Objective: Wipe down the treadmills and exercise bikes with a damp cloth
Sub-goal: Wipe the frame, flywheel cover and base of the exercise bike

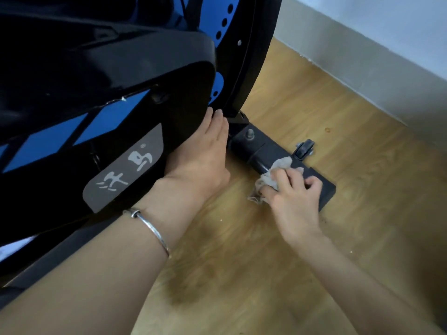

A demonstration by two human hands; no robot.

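A black and blue exercise bike (101,93) fills the upper left, seen from close above. Its black base bar (268,148) lies on the floor and ends at the right near a small transport wheel (304,149). My right hand (294,194) presses a crumpled pale cloth (271,177) onto the outer end of that bar, fingers curled over it. My left hand (205,151) lies flat against the bike's black side cover, fingers stretched toward the flywheel guard, holding nothing. A silver bangle (150,226) sits on the left wrist.
Wooden floor (242,262) spreads below and right, with a darker stain near the bottom centre and small crumbs. A grey-white wall and skirting (362,56) runs diagonally along the upper right, close behind the base bar.
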